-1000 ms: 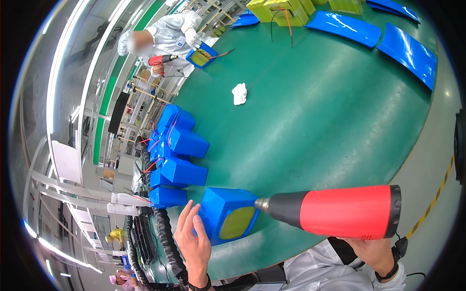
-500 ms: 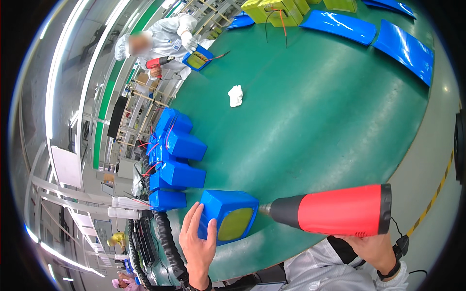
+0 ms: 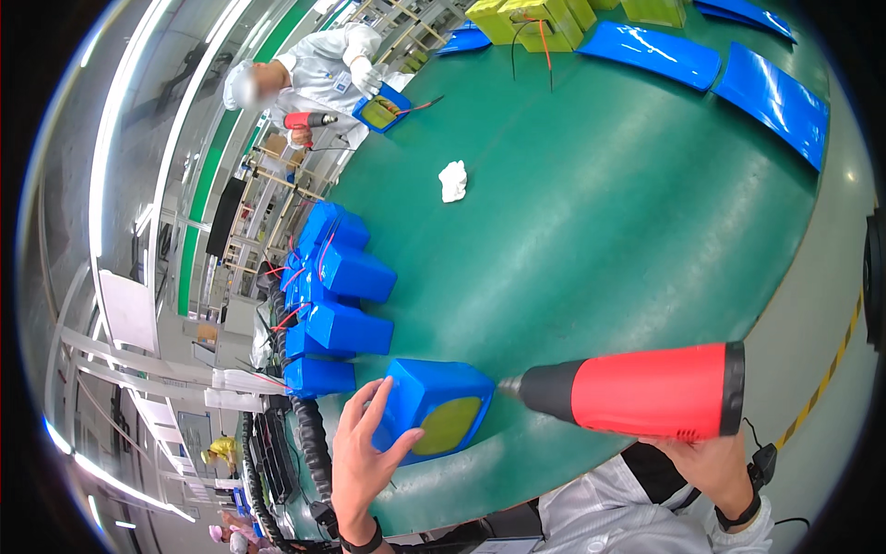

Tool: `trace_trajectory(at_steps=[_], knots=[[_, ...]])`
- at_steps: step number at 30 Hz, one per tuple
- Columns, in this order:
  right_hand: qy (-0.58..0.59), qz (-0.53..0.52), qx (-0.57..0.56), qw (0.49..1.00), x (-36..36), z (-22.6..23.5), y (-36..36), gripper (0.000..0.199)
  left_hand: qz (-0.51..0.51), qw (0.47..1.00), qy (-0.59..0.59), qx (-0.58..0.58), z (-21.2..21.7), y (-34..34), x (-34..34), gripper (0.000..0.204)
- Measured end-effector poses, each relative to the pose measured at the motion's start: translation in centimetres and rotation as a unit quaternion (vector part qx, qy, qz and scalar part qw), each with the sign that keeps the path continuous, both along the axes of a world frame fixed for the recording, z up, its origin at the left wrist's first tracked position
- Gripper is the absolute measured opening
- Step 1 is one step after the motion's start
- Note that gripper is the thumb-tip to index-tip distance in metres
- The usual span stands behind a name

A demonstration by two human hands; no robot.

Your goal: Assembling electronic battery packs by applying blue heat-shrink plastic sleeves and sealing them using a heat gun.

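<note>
A battery pack in blue shrink wrap (image 3: 434,380) sits on the green table near me, its yellow-green end showing through the round opening in the wrap. My left hand (image 3: 365,462) grips the pack's left side, fingers at the upper left edge and thumb by the lower edge of the end face. In my right hand (image 3: 706,471) is a red and black heat gun (image 3: 651,390); most of its handle and my fingers are hidden behind the body. Its metal nozzle points left at the pack's right side, a small distance away.
Several finished blue packs (image 3: 355,274) with red leads stand at the left. A crumpled white wad (image 3: 453,182) lies mid-table. Yellow-green packs (image 3: 544,26) and flat blue sleeves (image 3: 773,102) are at the far edge. Across the table, a co-worker (image 3: 318,69) holds another heat gun and pack.
My left hand has shifted slightly left and its thumb lower along the pack. The heat gun's nozzle has risen a little. The whole view has moved slightly.
</note>
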State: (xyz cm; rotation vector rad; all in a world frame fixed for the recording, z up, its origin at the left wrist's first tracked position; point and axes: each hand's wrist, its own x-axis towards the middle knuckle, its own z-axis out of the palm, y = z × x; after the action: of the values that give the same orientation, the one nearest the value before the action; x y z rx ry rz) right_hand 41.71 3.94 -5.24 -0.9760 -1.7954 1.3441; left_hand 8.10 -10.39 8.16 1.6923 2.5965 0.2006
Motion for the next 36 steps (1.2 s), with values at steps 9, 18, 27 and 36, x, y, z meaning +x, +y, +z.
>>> trace_trajectory(at_steps=[9, 18, 27, 36], knots=[[0.026, -0.002, -0.023, 0.999, 0.0, -1.3, -0.3, 0.042, -0.148, 0.977, -0.08, -0.134, 1.8, -2.0, -5.1, 0.096], [-0.029, 0.021, 0.035, 0.999, 0.6, -1.9, -0.6, 0.049, -0.123, 0.98, -0.113, -0.11, 0.8, -1.3, -4.1, 0.107], [-0.008, -0.005, 0.015, 1.0, 0.2, -1.0, -0.3, 0.044, -0.163, 0.979, -0.083, -0.091, 0.2, -0.5, -3.0, 0.097], [0.062, -0.105, -0.155, 0.98, 2.2, -1.7, -1.5, 0.033, -0.1, 0.993, -0.041, -0.036, -0.8, -0.2, -1.3, 0.085]])
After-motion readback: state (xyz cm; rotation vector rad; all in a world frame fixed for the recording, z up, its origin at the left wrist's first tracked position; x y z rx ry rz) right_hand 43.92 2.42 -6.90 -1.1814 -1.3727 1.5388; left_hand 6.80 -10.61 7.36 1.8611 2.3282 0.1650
